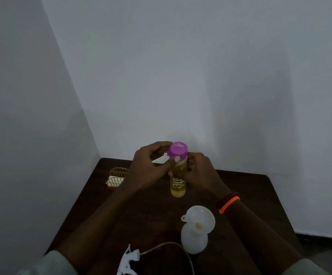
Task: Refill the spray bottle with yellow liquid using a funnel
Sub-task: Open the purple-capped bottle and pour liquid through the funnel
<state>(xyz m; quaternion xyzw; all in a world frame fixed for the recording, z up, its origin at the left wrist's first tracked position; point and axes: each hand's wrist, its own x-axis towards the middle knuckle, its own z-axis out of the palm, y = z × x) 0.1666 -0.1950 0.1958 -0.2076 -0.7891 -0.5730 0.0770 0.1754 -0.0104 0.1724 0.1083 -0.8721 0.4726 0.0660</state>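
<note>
One spray bottle (194,242), white, is standing near on the worktop (250,187) with one funnel (198,218) sitting in its neck. One spray head (129,259) with its tube is lying just left of it. Farther off, one clear bottle (178,184) holding yellow liquid is standing upright. The right hand (198,169) is gripping its body, fingers curled round it. The left hand (151,165) is pinching the purple cap (178,149). One wire rack (116,177) is sitting far left.

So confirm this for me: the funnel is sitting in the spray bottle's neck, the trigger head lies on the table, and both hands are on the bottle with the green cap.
Wrong on one point: the cap is purple, not green. The head view shows it. The rest stands: funnel in the spray bottle, trigger head on the table, both hands on the yellow bottle.
</note>
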